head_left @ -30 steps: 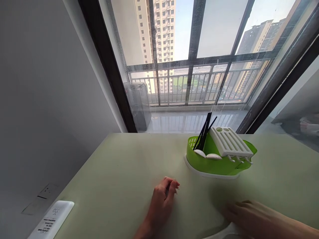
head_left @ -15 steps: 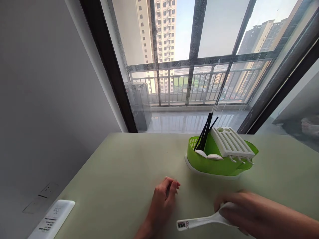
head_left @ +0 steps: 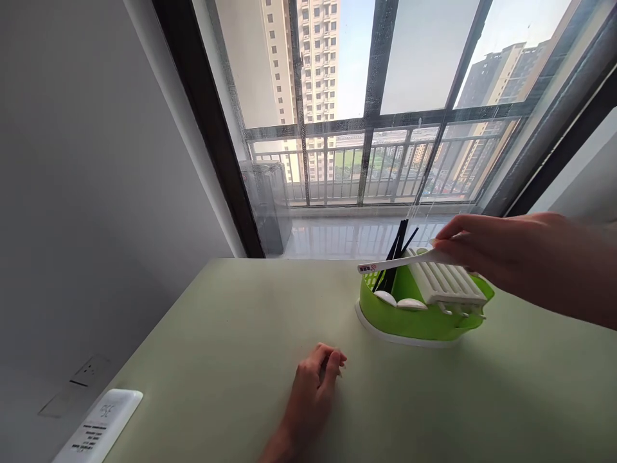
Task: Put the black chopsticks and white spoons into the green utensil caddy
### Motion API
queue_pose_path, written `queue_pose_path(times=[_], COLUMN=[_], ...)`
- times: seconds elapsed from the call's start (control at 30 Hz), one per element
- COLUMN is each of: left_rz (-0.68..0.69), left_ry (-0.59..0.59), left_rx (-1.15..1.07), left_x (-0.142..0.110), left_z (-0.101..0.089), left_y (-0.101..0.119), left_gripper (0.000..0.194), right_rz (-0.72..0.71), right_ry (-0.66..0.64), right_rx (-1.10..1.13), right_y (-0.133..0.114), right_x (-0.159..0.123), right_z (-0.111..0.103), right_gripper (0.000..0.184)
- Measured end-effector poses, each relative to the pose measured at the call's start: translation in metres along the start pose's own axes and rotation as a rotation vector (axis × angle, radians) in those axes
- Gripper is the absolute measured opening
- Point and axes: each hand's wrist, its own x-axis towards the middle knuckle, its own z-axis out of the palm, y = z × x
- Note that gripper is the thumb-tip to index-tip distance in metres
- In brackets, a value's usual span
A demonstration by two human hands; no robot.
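My right hand (head_left: 515, 257) is closed on the bowl end of a white soup spoon (head_left: 395, 262). The spoon's handle points left, above the green cutlery caddy (head_left: 414, 326). Black chopsticks (head_left: 396, 254) stand in the left part of the caddy. Just below them, two white spoons (head_left: 411, 305) show their rounded ends at the near rim. A white slotted rack (head_left: 446, 283) covers the caddy's right part, partly behind my right hand. My left hand (head_left: 313, 381) rests on the table in front of the caddy, its fingers curled in, apart from every object.
The pale green table (head_left: 231, 360) reaches back to a dark-framed glass door. A white remote-like device (head_left: 99, 424) with printed text lies at the left table edge. A grey wall (head_left: 96, 193) with a socket (head_left: 90, 370) runs along the left.
My right hand has lifted the spoon from low at the front of the table, up and away to above the caddy. My left hand has stayed in place.
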Motion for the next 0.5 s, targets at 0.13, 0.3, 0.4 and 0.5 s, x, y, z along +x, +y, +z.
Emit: queue_pose_path(times=[0.13,0.3,0.4,0.5], left_rz=[-0.009,-0.016,-0.013,-0.011], left_ry=[0.004,-0.009,-0.006,-0.009], left_rx=[0.003,-0.004,-0.014,-0.019], left_x=[0.0,-0.001,-0.001,-0.002], left_z=[0.0,0.001,0.002,0.002], left_y=[-0.001,0.0,0.001,0.002], left_gripper=[0.044,0.045,0.044,0.044], right_rz=[-0.025,-0.128,-0.192,-0.231], right_ry=[-0.069,-0.235,-0.332,-0.426], right_rx=[-0.341,-0.443,-0.465,-0.457], right_y=[-0.017,-0.042,-0.05,-0.053], right_x=[0.024,0.048,0.06,0.072], right_z=[0.002,0.016,0.029,0.042], right_gripper=[0.033,0.024,0.02,0.018])
